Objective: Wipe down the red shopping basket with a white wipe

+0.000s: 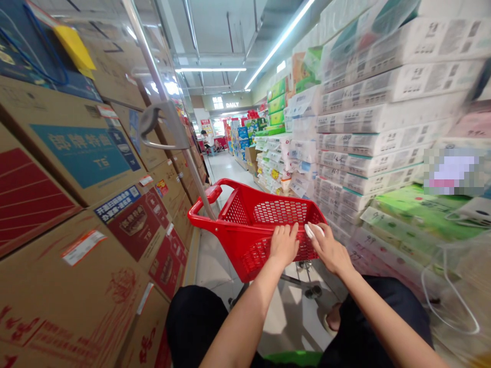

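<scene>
Bare forearms (245, 312), dark trousers (195, 322)

Worn on the head, looked forward and down. Took in left hand (284, 246), right hand (331, 250) and cart (231, 237) at close range; reached along aisle floor (221, 167) into distance, ceiling (210, 30) at top.

Bright, cool-white indoor light, mostly overhead: a long ceiling tube (280, 43) and a shorter cross tube (210, 69), both blown out. Glowing DAILY sign (232, 105) at the far end. Glare on the metal pole (141, 41), sheen on the floor (226, 138); soft shadows below the red cart's (233, 240) near edge. Cart, left hand (284, 244) and right hand (330, 250) fairly sharp. Stacked packs (356, 122) right of the cart smeared (motion, looks like). Cartons (82, 148) left stretched, leaning outward, wide-angle. Pixelated patch (452, 171) far right.
</scene>
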A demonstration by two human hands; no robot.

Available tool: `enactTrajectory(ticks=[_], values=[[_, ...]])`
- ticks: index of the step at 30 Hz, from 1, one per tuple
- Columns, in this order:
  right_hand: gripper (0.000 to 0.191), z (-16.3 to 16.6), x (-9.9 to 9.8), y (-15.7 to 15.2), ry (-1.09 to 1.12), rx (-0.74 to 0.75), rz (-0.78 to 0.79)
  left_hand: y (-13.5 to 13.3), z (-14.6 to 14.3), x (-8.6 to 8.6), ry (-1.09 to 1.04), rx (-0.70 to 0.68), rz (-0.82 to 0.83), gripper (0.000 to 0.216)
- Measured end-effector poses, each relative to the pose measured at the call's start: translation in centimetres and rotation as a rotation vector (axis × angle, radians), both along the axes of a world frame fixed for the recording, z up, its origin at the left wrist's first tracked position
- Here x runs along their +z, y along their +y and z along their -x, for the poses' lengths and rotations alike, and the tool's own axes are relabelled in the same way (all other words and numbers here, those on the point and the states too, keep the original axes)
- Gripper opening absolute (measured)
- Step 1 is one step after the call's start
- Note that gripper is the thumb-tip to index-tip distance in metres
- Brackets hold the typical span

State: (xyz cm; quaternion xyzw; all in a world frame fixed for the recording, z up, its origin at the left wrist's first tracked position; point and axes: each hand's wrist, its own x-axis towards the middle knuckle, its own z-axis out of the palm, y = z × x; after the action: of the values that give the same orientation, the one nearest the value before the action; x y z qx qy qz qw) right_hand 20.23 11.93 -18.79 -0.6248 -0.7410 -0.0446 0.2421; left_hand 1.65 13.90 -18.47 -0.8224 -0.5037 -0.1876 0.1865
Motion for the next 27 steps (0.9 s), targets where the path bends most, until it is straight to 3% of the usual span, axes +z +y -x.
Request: enactTrajectory(ticks=[6, 15, 21, 27], values=[[0.056, -0.1, -0.9, -0.5, 0.007, 0.006, 0.012, 0.1, 0.1, -0.2, -0.011, -0.002, -0.002, 0.057], [0.062, -1.2, -0.9, -0.2, 0.049, 0.022, -0.115, 0.1, 0.2, -0.2, -0.019, -0.003, -0.007, 0.056], [0.054, -0.1, -0.9, 0.5, -0.029, -0.081, -0.133, 0.2, 0.0, -0.3, -0.015, -0.005, -0.004, 0.057], [0.06, 0.7, -1.2, 0.2, -0.094, -0.048, -0.166, 0.1, 0.1, -0.3, -0.017, 0.006, -0.01, 0.057]])
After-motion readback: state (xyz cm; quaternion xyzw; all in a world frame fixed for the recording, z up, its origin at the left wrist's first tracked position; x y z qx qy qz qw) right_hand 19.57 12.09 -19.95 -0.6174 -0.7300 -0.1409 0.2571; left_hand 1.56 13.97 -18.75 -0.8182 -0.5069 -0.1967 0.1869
